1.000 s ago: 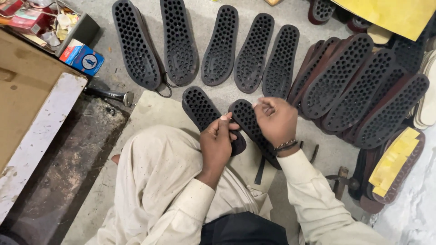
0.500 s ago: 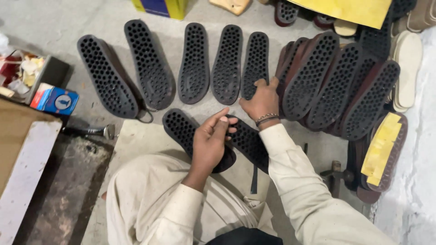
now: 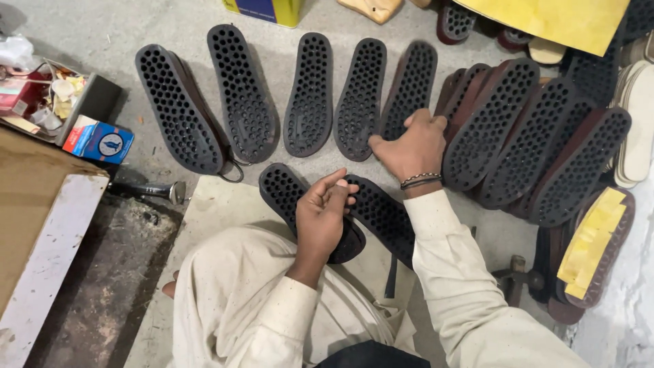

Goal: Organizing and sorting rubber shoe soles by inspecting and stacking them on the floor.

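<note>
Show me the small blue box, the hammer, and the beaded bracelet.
small blue box (image 3: 101, 140): head view, on its blue top face.
hammer (image 3: 146, 190): head view, on its dark handle lying on the floor.
beaded bracelet (image 3: 419, 180): head view, on the beads around the right wrist.

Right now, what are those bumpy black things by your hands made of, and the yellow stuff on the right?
The black shoe soles look like moulded rubber: matt, dark, covered in even round dimples. The right hand rests on one, the left hand on another. The yellow pads seem to be foam or soft sheet, judging by their thick, dull cut edges; I can't be sure.
</note>
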